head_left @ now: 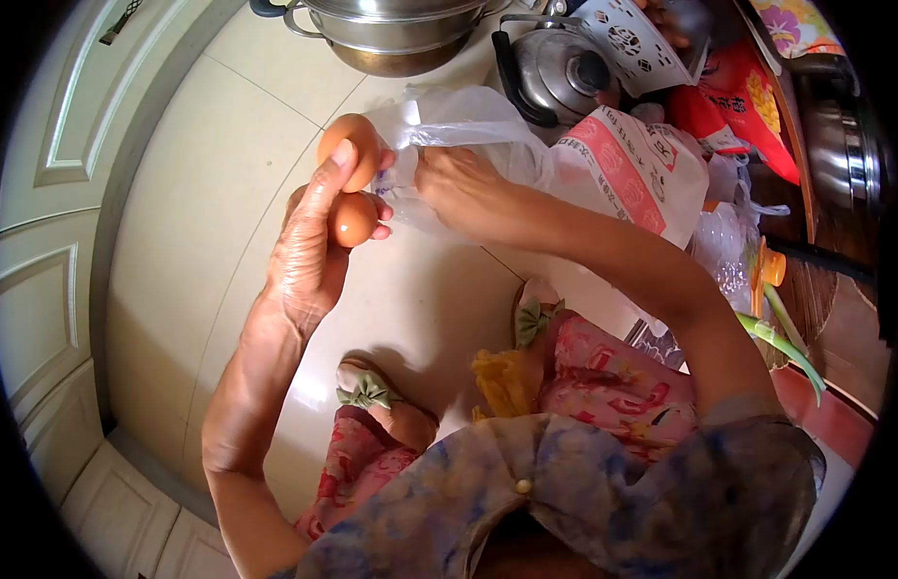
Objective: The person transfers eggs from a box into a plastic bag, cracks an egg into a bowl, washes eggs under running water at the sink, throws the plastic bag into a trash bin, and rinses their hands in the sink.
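Note:
Two brown eggs are in my left hand (309, 217), with its fingers wrapped round them. The upper egg (355, 145) sits under the thumb, and the lower egg (353, 220) rests below it against the palm side. My right hand (459, 188) is at the mouth of a translucent plastic bag (502, 130), its fingertips reaching down into it. Those fingertips are hidden, so what they touch cannot be made out. The bag hangs just right of the eggs, above the tiled floor.
A steel steamer pot (396, 39) and a kettle (555, 72) stand on the floor (208, 193) ahead. To the right are a white-and-red printed bag (632, 169), a red packet (748, 106), a clear plastic bottle (724, 246) and green onions (787, 343). White cabinets (44, 299) line the left.

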### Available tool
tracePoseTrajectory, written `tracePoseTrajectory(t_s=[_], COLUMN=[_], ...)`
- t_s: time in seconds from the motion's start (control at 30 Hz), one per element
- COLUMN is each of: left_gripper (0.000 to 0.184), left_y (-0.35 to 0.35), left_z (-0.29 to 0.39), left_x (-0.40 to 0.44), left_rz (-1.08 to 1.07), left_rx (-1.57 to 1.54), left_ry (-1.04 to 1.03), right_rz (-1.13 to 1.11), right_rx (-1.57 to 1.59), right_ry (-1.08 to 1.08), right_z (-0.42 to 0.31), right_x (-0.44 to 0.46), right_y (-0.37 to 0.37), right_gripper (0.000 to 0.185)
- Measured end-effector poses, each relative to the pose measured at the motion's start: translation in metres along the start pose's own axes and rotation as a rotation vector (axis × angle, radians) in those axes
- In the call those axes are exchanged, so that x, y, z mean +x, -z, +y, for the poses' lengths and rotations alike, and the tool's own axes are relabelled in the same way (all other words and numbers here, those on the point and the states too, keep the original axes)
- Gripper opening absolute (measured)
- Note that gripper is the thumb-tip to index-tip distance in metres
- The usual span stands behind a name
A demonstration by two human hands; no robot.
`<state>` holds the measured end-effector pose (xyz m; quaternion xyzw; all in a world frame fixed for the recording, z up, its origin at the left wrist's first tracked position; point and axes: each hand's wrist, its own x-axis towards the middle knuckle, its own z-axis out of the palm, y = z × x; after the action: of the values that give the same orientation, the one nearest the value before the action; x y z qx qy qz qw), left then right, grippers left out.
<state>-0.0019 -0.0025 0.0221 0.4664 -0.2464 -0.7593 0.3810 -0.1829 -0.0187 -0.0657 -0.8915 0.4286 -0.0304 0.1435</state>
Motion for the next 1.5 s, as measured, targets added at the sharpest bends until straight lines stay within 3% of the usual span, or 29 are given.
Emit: tracePoseTrajectory(t_s=[0.17,0.23,0.37,0.47,0.67,0.77,0.8,0.87,0.9,0.97,1.03,1.07,1.13,1.33,1.5], left_gripper=[0.058,0.058,0.057,0.057,0.059,0.06,0.06,0.06,0.059,0.059,0.058,0.057,0.056,0.057,0.058], left_y=[0.005,0.005,0.001,0.002,0.006,0.008,0.009,0.011,0.011,0.014,0.017,0.018,0.019,0.018,0.013], left_z=[-0.004,-0.004,-0.006,-0.007,-0.007,-0.008,-0.007,-0.006,-0.004,-0.003,-0.005,-0.005,-0.005,-0.004,-0.004], left_x=[-0.004,-0.005,-0.006,-0.005,-0.002,-0.002,-0.002,-0.003,-0.003,-0.002,-0.003,-0.003,-0.003,-0.002,-0.001], left_rz=[-0.009,-0.014,-0.004,-0.003,-0.014,-0.016,-0.015,-0.014,-0.017,-0.008,-0.008,-0.01,-0.02,-0.022,-0.02], left_rx=[0.005,0.011,0.029,0.033,0.024,0.009,0.005,-0.01,-0.021,-0.038,-0.061,-0.061,-0.06,-0.045,-0.048], left_ry=[0.001,0.0,0.006,0.011,0.015,0.019,0.021,0.022,0.031,0.027,0.027,0.031,0.03,0.046,0.036], right_rz=[-0.078,-0.288,-0.316,-0.462,-0.383,-0.406,-0.507,-0.58,-0.62,-0.66,-0.475,-0.477,-0.538,-0.521,-0.463], right_rx=[0.222,0.832,0.822,0.585,0.782,1.198,0.742,0.277,0.625,0.966,1.441,1.434,1.815,1.934,1.875], right_ry=[-0.165,-0.762,-0.561,-0.646,-0.797,-0.467,-0.411,-0.329,-0.298,-0.254,-0.517,-0.513,-0.439,-0.295,-0.311], right_z=[0.02,0.019,0.019,0.017,0.027,0.01,0.006,0.011,0.025,0.033,0.014,0.013,0.013,0.011,0.01], right_x=[0.027,0.04,0.034,0.038,0.032,0.02,0.028,0.032,0.023,0.01,-0.014,-0.02,-0.031,-0.041,-0.047], right_y=[-0.007,0.008,0.016,0.023,0.006,0.062,0.061,0.056,0.046,0.05,0.07,0.074,0.082,0.102,0.105], right_gripper=[0.016,0.018,0.024,0.026,0.025,0.016,0.017,0.018,0.018,0.022,0.04,0.04,0.054,0.06,0.057])
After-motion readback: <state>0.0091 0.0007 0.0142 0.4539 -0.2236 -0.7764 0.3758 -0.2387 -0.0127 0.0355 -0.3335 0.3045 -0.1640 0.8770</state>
